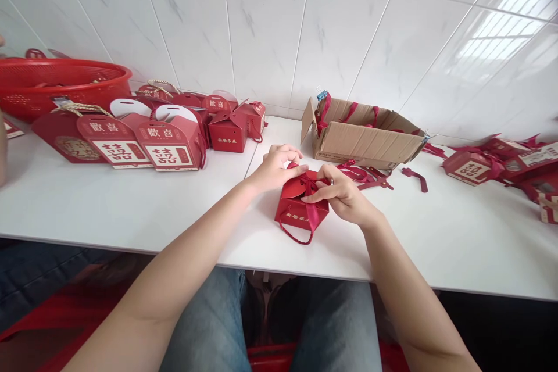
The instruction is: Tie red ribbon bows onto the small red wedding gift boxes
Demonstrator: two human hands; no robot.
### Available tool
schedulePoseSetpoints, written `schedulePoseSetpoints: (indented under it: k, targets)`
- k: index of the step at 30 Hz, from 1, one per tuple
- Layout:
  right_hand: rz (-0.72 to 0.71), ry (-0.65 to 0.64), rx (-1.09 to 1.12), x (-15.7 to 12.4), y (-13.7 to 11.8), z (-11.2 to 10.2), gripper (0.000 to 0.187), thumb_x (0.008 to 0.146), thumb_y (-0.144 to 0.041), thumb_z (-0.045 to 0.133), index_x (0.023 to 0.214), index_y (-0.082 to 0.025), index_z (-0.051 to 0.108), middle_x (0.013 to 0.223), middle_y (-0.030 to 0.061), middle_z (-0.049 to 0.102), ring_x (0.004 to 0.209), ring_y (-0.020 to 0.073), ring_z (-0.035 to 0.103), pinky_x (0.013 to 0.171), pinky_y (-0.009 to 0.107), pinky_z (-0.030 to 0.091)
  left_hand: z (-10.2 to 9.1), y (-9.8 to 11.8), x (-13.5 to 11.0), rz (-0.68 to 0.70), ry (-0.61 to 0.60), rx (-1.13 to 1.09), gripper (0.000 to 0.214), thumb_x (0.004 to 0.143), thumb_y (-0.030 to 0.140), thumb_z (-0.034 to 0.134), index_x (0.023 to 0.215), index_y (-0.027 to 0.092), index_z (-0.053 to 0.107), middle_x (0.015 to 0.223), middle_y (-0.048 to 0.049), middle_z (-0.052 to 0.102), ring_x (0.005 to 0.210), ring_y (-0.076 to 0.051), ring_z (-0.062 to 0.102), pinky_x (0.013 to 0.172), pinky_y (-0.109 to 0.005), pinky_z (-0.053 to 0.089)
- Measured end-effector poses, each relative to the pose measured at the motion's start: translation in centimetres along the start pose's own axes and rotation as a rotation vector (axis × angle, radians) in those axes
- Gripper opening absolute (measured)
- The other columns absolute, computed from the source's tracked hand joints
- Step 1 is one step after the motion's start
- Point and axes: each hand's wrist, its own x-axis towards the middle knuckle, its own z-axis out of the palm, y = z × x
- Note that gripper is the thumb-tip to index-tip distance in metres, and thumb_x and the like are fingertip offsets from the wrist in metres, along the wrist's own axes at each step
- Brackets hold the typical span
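In front of me on the white table (209,209) stands a small red gift box (290,209) with gold characters and a red cord handle hanging over its front. A dark red ribbon (312,212) is looped at its top, one end trailing down the front face. My left hand (281,165) pinches ribbon at the box's upper left. On the upper right, the fingers of my right hand (342,192) close on another part of the ribbon. Just behind my right hand lie loose red ribbon and flat red strips (377,177).
An open cardboard carton (355,142) with red ribbons clipped in it stands against the tiled wall. Several red gift boxes (170,148) line the left, before a red plastic basket (65,84). More ribboned boxes (473,165) sit at right. Part of another person shows at far left.
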Motion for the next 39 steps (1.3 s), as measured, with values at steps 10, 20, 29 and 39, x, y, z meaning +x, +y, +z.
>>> schedulePoseSetpoints:
  k: [10, 20, 29, 39]
  targets:
    - [-0.008, 0.014, 0.011, -0.1, 0.1, -0.4, 0.042, 0.093, -0.01, 0.038, 0.084, -0.027, 0.075, 0.076, 0.0018, 0.038, 0.071, 0.014, 0.043, 0.064, 0.031, 0.039, -0.3, 0.1, -0.1, 0.03, 0.029, 0.042, 0.032, 0.08, 0.037, 0.06, 0.06, 0.018, 0.043, 0.11, -0.0024, 0.061, 0.114, -0.026, 0.04, 0.099, -0.045, 0.03]
    - [0.163, 0.183, 0.123, -0.3, 0.1, -0.1, 0.02, 0.092, -0.016, 0.044, 0.106, -0.024, 0.056, 0.093, 0.0041, 0.06, 0.082, 0.0152, 0.056, 0.07, 0.029, 0.046, -0.2, 0.3, -0.4, 0.076, 0.005, -0.125, 0.041, 0.077, 0.036, 0.061, 0.054, 0.019, 0.032, 0.094, -0.0048, 0.058, 0.098, -0.021, 0.05, 0.09, -0.036, 0.038]
    - [0.28, 0.259, 0.122, -0.3, 0.2, 0.1, 0.016, 0.088, -0.018, 0.049, 0.103, -0.023, 0.052, 0.073, -0.0014, 0.051, 0.066, 0.0123, 0.049, 0.061, 0.026, 0.041, 0.4, 0.5, -0.5, 0.005, -0.009, -0.205, 0.05, 0.066, 0.045, 0.072, 0.049, 0.017, 0.035, 0.089, -0.0017, 0.053, 0.078, -0.015, 0.051, 0.074, -0.031, 0.041]
    - [0.353, 0.324, 0.178, -0.2, 0.4, 0.5, 0.016, 0.084, -0.016, 0.05, 0.098, -0.023, 0.05, 0.07, -0.003, 0.048, 0.062, 0.0115, 0.045, 0.057, 0.025, 0.038, 0.7, 0.5, -0.8, 0.011, -0.06, -0.204, 0.055, 0.071, 0.045, 0.068, 0.048, 0.017, 0.027, 0.091, -0.0023, 0.051, 0.081, -0.015, 0.051, 0.077, -0.033, 0.042]
